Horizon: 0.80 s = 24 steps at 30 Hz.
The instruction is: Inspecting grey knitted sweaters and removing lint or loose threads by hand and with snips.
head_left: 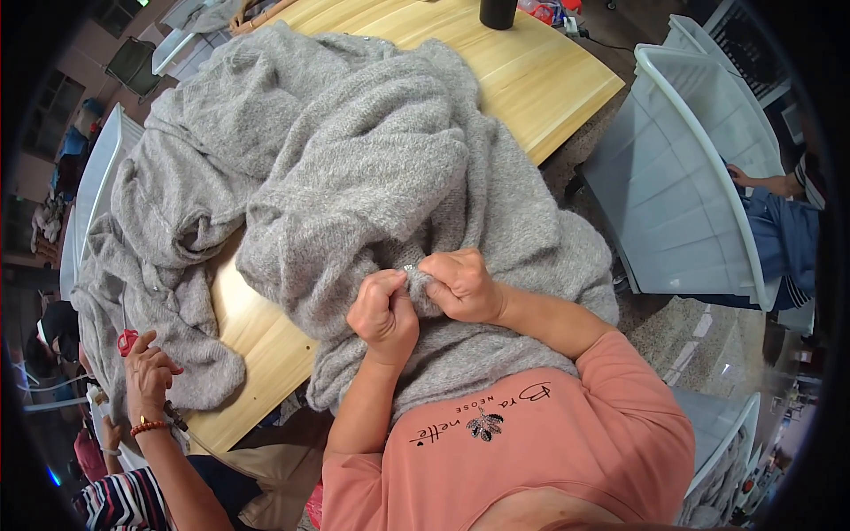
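Both hands, the left hand [383, 311] and right hand [460, 285], pinch one small fold of the grey sweater [372, 168] heaped on the bench [531, 71]; judging by the tight grip, tugging could stretch the knit; the fold could slip free.

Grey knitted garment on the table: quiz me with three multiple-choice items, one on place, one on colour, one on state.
1. Where do both hands grip the grey knitted garment?
A. at its near edge, close to the person's body
B. at the table's far end
C. over the white bin

2. What colour is the table top?
A. black
B. light wood
C. blue

3. How is the garment lying?
A. folded flat
B. on a hanger
C. bunched in a heap

Answers: 1 A, left hand and right hand pinch it there; 2 B, pale wood grain shows; 3 C, thick rumpled folds.
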Motion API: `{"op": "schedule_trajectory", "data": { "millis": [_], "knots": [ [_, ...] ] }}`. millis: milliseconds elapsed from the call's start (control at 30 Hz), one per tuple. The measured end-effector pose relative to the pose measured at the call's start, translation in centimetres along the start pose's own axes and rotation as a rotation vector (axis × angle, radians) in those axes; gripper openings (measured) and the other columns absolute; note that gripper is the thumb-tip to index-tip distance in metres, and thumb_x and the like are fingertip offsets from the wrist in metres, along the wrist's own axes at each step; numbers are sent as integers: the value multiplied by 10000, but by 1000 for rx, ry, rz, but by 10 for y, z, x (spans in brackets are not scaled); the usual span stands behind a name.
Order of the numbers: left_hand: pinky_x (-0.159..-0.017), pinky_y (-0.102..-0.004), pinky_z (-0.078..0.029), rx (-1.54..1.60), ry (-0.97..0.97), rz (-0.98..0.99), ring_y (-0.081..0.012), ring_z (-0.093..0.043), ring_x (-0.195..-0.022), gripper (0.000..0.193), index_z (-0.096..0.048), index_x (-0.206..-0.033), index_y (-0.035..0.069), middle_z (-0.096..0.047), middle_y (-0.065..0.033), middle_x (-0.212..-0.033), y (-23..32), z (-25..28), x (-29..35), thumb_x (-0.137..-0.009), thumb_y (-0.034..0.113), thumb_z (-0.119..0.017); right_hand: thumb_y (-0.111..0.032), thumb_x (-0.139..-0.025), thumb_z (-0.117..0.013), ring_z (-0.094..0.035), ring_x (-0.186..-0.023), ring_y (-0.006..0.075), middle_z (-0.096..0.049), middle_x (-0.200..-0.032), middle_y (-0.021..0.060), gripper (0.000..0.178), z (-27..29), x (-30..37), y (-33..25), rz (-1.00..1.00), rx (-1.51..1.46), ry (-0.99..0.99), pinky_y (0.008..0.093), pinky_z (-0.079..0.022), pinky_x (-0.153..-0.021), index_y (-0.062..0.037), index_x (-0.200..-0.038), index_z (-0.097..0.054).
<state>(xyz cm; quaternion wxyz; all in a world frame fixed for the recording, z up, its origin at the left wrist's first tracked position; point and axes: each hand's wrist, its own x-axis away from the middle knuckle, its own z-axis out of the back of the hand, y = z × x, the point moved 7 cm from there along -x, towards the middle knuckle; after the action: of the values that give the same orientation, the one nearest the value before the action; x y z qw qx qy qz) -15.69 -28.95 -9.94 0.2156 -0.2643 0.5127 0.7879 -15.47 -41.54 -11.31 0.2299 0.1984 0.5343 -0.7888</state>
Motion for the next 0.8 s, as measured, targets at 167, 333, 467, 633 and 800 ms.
{"op": "schedule_trajectory", "data": {
  "millis": [167,333,467,633,800],
  "knots": [
    [-574,-221,-455,14,65,26,-140,-578,-633,159,-577,-797,6,-625,-120,-762,1,2,-1,-720,-133,-577,-4,-679,-591,-564,-540,282,-540,-623,120,117,-2,2,5,-84,-86,18,352,-434,-473,-12,-785,-545],
    [-546,-244,-472,70,38,182,-179,-606,-613,146,-567,-786,11,-623,-128,-736,-7,1,-1,-712,-108,-608,-13,-629,-601,-545,-517,270,-517,-605,102,155,3,-1,-8,174,196,42,354,-415,-450,-22,-768,-531],
    [-540,-257,-476,-23,42,36,-203,-609,-605,143,-563,-790,9,-618,-126,-726,6,2,1,-714,-103,-610,-8,-565,-598,-502,-480,269,-478,-590,93,251,3,0,-12,230,193,40,366,-378,-439,1,-810,-542],
    [-562,-238,-446,-52,76,-2,-151,-566,-625,122,-574,-805,4,-607,-108,-731,14,2,6,-741,-96,-604,-12,-572,-598,-501,-481,270,-476,-594,91,241,2,2,-14,263,212,78,365,-380,-441,-1,-804,-538],
    [-582,-225,-439,27,85,173,-109,-552,-656,81,-567,-797,-1,-613,-79,-755,5,1,13,-771,-68,-606,-13,-588,-597,-520,-504,286,-502,-614,98,223,6,0,-10,287,183,96,362,-407,-461,-4,-803,-538]
  ]
}}
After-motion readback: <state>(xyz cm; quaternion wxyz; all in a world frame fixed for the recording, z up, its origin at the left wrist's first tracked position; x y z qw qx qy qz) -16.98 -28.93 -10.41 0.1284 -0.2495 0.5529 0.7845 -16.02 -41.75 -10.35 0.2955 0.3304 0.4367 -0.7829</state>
